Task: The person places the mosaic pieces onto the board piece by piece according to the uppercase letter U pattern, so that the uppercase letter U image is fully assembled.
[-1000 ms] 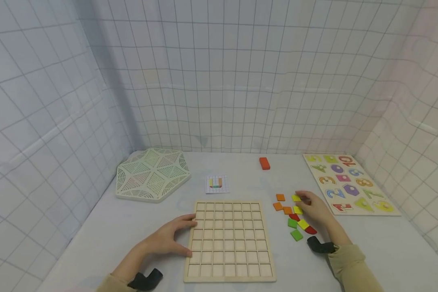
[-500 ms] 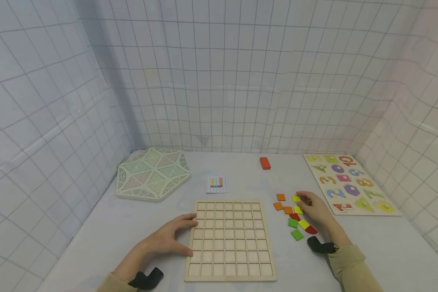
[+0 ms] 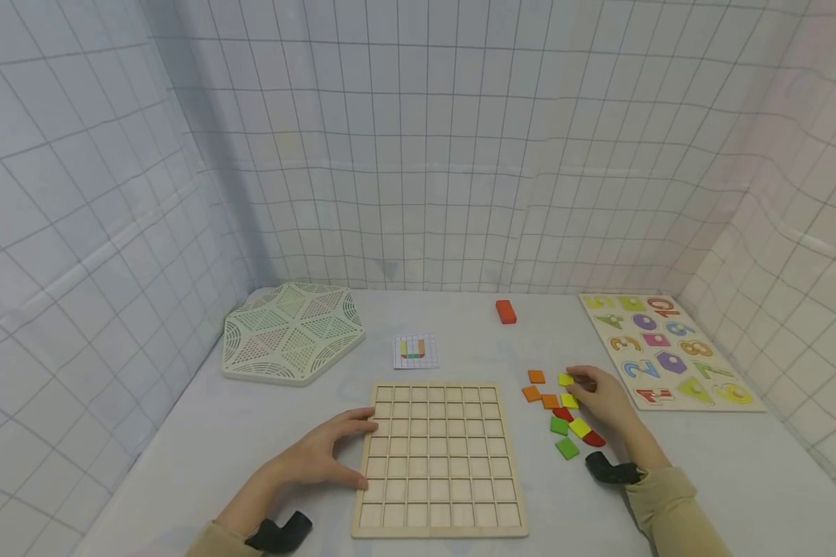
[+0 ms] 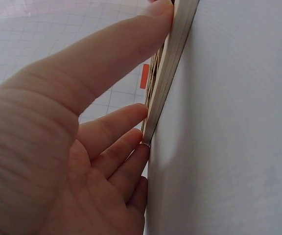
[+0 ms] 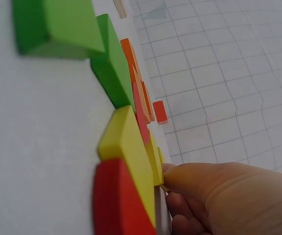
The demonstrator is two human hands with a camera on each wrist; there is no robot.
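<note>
My left hand (image 3: 316, 456) rests at the left edge of a wooden grid board (image 3: 439, 531), thumb and fingers spread along its side. In the left wrist view, the fingertips touch the board's edge (image 4: 167, 73). My right hand (image 3: 601, 398) pinches the farthest yellow square tile (image 3: 565, 379) between thumb and finger, low at the table. In the right wrist view, the thumb (image 5: 185, 176) partly hides that tile. Around it lie two more yellow tiles (image 3: 580, 428), several orange tiles (image 3: 532, 394), two green tiles (image 3: 567, 448) and two red curved pieces (image 3: 594, 439).
A small pattern card (image 3: 415, 351) lies behind the board. A red block (image 3: 505, 312) sits farther back. At the back left is a pale hexagonal plate (image 3: 292, 333); on the right lies a number puzzle board (image 3: 669, 352). Gridded cloth walls (image 3: 425, 193) enclose the table.
</note>
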